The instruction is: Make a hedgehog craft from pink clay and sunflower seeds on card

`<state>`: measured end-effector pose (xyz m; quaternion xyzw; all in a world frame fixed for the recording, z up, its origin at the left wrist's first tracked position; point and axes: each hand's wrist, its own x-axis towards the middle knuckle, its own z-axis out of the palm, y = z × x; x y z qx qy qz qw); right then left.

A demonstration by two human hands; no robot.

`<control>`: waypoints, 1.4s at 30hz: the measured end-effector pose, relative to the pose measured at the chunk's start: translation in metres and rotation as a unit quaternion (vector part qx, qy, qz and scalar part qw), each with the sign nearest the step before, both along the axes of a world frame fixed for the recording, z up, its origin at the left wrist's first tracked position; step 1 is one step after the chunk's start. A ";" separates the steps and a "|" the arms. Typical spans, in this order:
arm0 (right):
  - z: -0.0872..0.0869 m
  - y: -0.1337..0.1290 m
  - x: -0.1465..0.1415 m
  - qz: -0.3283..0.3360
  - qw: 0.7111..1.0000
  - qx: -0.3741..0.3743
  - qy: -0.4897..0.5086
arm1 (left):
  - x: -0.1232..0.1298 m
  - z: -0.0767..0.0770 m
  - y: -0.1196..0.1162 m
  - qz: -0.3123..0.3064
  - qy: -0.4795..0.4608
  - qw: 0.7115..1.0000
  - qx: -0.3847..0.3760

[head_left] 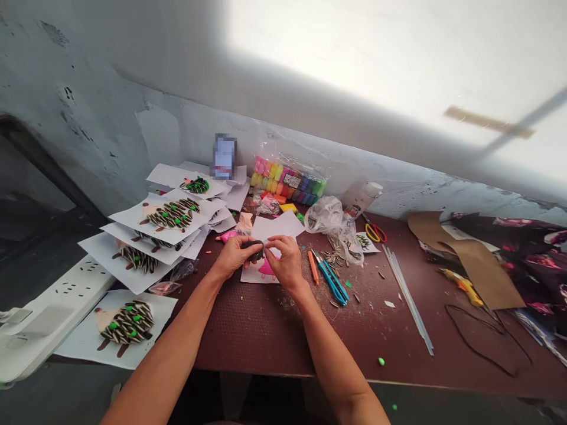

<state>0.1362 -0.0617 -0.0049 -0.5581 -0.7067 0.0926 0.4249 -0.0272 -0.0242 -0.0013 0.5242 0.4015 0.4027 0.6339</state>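
At centre, fingers of our left hand (234,258) hold a dark, rounded, seemingly unfinished lump (254,250), our right hand's (287,262) grip unclear, while seed-covered white paper pictures (170,217) at left look complete.

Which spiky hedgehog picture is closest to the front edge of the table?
The hedgehog picture beside the white power strip. It lies on its own sheet in front of the pile, while the other hedgehogs are stacked behind it.
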 end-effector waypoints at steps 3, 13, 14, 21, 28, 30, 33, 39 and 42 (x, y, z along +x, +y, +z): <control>0.002 -0.001 -0.001 0.001 1.000 0.001 0.000 | 0.001 0.003 -0.001 0.000 -0.007 1.000 0.002; 0.006 -0.003 -0.005 -0.003 0.999 -0.017 0.042 | 0.000 -0.001 0.000 0.002 -0.014 1.000 0.006; 0.006 -0.003 -0.005 -0.002 0.999 -0.020 0.046 | 0.000 -0.001 0.000 -0.003 -0.017 1.000 0.003; 0.001 -0.001 -0.003 0.011 0.999 -0.011 0.037 | -0.004 -0.003 0.001 -0.050 -0.004 0.998 -0.025; 0.002 -0.004 -0.010 0.011 0.999 -0.012 0.052 | 0.003 -0.001 0.001 0.034 0.040 0.999 0.004; 0.004 -0.004 -0.010 0.001 0.995 -0.018 0.096 | 0.004 0.002 0.002 0.071 0.038 0.997 0.008; 0.007 -0.003 -0.008 -0.006 0.984 -0.049 0.170 | 0.001 0.005 0.002 0.107 0.027 0.994 -0.014; 0.011 -0.002 -0.005 0.026 0.980 -0.063 0.187 | -0.003 0.007 0.002 0.110 -0.007 0.994 -0.019; 0.013 -0.002 -0.005 0.023 0.981 -0.074 0.175 | -0.004 0.005 0.003 0.116 -0.016 0.993 -0.021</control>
